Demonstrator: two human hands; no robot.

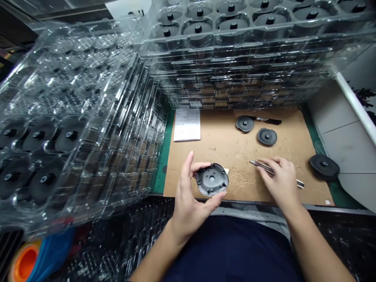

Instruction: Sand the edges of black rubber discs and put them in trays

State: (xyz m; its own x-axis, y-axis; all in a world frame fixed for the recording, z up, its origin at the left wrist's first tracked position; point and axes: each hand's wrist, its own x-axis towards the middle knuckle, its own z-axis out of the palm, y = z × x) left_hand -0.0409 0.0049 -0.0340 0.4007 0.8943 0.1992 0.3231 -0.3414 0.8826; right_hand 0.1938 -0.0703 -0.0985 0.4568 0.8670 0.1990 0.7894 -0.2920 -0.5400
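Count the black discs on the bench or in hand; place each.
4: one disc in the left hand; a second beside the black tool; a third just nearer than the tool; a fourth at the cardboard's right edge. More could be hidden behind the trays.

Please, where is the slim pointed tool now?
In the head view, the slim pointed tool is in the right hand, right of the round black part that the left hand holds.
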